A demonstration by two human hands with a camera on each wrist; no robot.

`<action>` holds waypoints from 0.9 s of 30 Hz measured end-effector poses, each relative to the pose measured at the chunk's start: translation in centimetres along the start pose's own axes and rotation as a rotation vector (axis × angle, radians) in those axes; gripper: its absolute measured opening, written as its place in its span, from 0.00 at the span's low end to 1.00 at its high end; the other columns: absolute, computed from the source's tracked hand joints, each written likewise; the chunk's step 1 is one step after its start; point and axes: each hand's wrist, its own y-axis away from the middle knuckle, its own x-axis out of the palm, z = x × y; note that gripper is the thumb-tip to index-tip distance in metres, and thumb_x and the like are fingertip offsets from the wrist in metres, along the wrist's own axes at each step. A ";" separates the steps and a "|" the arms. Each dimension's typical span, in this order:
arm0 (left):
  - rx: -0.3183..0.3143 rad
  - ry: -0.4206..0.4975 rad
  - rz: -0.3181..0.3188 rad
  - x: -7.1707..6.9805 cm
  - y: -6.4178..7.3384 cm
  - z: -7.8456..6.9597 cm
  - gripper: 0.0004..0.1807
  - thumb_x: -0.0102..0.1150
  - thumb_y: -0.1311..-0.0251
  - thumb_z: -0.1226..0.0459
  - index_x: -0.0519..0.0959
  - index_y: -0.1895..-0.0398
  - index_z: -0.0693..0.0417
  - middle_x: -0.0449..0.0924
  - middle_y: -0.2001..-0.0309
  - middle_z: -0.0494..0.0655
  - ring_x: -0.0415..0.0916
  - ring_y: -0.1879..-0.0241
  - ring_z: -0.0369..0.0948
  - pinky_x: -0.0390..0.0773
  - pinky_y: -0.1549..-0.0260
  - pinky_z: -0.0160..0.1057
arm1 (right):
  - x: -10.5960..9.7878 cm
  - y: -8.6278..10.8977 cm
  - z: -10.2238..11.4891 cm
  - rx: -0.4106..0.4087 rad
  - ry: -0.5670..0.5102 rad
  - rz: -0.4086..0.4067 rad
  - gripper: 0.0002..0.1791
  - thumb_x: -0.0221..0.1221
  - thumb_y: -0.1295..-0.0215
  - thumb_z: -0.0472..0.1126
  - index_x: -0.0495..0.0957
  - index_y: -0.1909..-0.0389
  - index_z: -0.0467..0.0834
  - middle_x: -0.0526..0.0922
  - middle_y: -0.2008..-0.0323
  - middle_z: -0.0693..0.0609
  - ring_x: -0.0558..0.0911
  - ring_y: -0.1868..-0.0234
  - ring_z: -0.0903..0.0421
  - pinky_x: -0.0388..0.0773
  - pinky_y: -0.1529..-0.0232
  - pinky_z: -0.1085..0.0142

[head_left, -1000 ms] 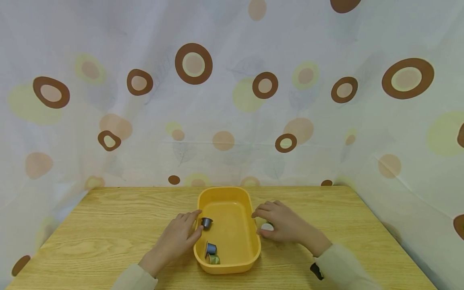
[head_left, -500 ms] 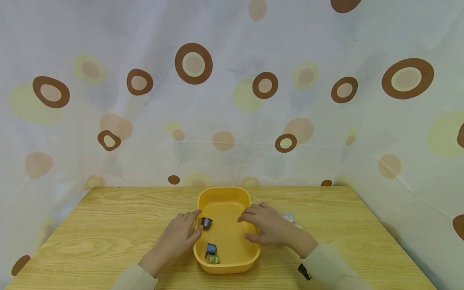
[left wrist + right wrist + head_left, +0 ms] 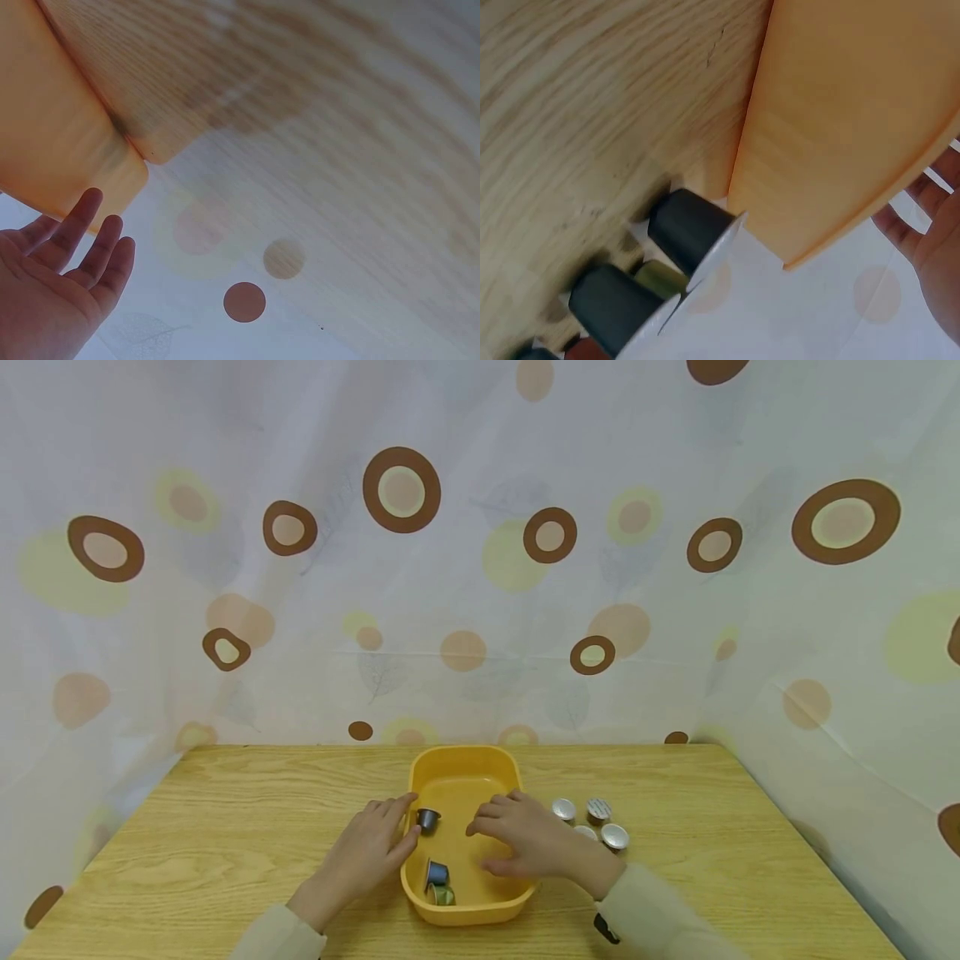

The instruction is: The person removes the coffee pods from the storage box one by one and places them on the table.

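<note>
My left hand (image 3: 367, 841) rests at the left rim of the yellow tray (image 3: 470, 912), its fingers relaxed and spread in the left wrist view. Over the tray's right half is my right hand (image 3: 528, 835), fingers and thumb apart, and no object shows between them. In the right wrist view its fingers reach past the tray's rim, which hides part of the hand. Three coffee capsules lie along the tray's left side: a dark one (image 3: 428, 821) near my left fingertips, a blue one (image 3: 437, 874), and a green one (image 3: 442, 895) close against the blue.
Several more coffee capsules (image 3: 598, 811) stand lid-up on the wooden table (image 3: 285, 777), right of the tray and behind my right wrist. Two dark capsules (image 3: 686, 229) loom close in the right wrist view. A patterned curtain (image 3: 480, 568) encloses the table's back and sides.
My right hand has moved left from beside the capsules on the table to over the tray, uncovering those capsules. The left hand and the three capsules in the tray have stayed put.
</note>
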 end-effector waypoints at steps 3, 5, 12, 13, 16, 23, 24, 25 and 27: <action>-0.001 0.003 0.003 0.0 0.0 0.0 0.25 0.46 0.35 0.52 0.66 0.38 0.52 0.76 0.48 0.48 0.71 0.47 0.46 0.72 0.50 0.48 | 0.4 -0.4 0.3 0.003 0.013 0.024 0.18 0.59 0.44 0.54 0.76 0.54 0.52 0.78 0.58 0.59 0.75 0.57 0.61 0.71 0.54 0.63; 0.003 0.003 0.002 0.0 0.0 0.0 0.25 0.46 0.35 0.53 0.66 0.38 0.53 0.76 0.48 0.48 0.71 0.48 0.46 0.72 0.51 0.48 | 0.6 -0.7 0.4 0.004 0.028 0.041 0.18 0.59 0.43 0.55 0.76 0.54 0.52 0.78 0.58 0.60 0.75 0.57 0.61 0.71 0.54 0.64; 0.010 -0.006 0.002 -0.1 0.0 -0.1 0.24 0.44 0.34 0.53 0.66 0.38 0.54 0.76 0.47 0.48 0.71 0.48 0.46 0.72 0.50 0.48 | 1.2 -1.5 1.1 -0.013 0.037 0.045 0.17 0.58 0.43 0.55 0.77 0.55 0.52 0.78 0.59 0.60 0.75 0.58 0.62 0.71 0.55 0.65; 0.010 -0.008 0.001 -0.1 0.0 -0.1 0.24 0.44 0.34 0.53 0.66 0.38 0.54 0.76 0.47 0.48 0.71 0.48 0.46 0.72 0.50 0.48 | 1.3 -1.7 1.2 -0.018 0.033 0.041 0.17 0.59 0.43 0.55 0.77 0.55 0.52 0.78 0.59 0.60 0.75 0.58 0.62 0.71 0.56 0.66; 0.010 -0.019 0.001 0.0 0.0 -0.1 0.24 0.44 0.34 0.54 0.66 0.38 0.53 0.75 0.46 0.48 0.71 0.47 0.45 0.72 0.50 0.48 | 1.6 -2.1 1.4 -0.028 0.042 0.040 0.17 0.58 0.43 0.55 0.77 0.56 0.53 0.78 0.60 0.60 0.75 0.59 0.62 0.71 0.57 0.67; 0.015 -0.037 -0.004 0.1 0.0 -0.1 0.23 0.43 0.33 0.54 0.66 0.38 0.53 0.75 0.45 0.47 0.71 0.47 0.45 0.72 0.50 0.49 | 2.0 -3.1 1.8 -0.047 0.068 0.081 0.17 0.57 0.42 0.57 0.77 0.55 0.54 0.79 0.58 0.62 0.75 0.59 0.64 0.70 0.58 0.69; 0.015 -0.036 -0.003 0.1 0.0 -0.1 0.23 0.43 0.33 0.54 0.66 0.38 0.53 0.75 0.45 0.47 0.71 0.47 0.45 0.72 0.50 0.49 | 2.0 -3.2 1.9 -0.046 0.061 0.088 0.17 0.57 0.42 0.57 0.77 0.55 0.54 0.79 0.58 0.62 0.75 0.59 0.64 0.70 0.58 0.69; 0.015 -0.037 -0.003 0.1 0.0 -0.1 0.23 0.43 0.33 0.54 0.66 0.38 0.53 0.75 0.45 0.47 0.71 0.47 0.45 0.72 0.50 0.49 | 2.1 -3.3 2.0 -0.044 0.056 0.096 0.17 0.57 0.42 0.57 0.77 0.55 0.54 0.79 0.58 0.62 0.75 0.59 0.64 0.70 0.58 0.69; 0.014 -0.036 0.000 0.1 0.0 -0.1 0.23 0.42 0.33 0.54 0.66 0.38 0.53 0.75 0.45 0.47 0.71 0.47 0.45 0.72 0.50 0.49 | 2.2 -3.5 2.1 -0.041 0.047 0.113 0.16 0.57 0.41 0.56 0.77 0.55 0.54 0.79 0.58 0.63 0.75 0.59 0.64 0.70 0.58 0.69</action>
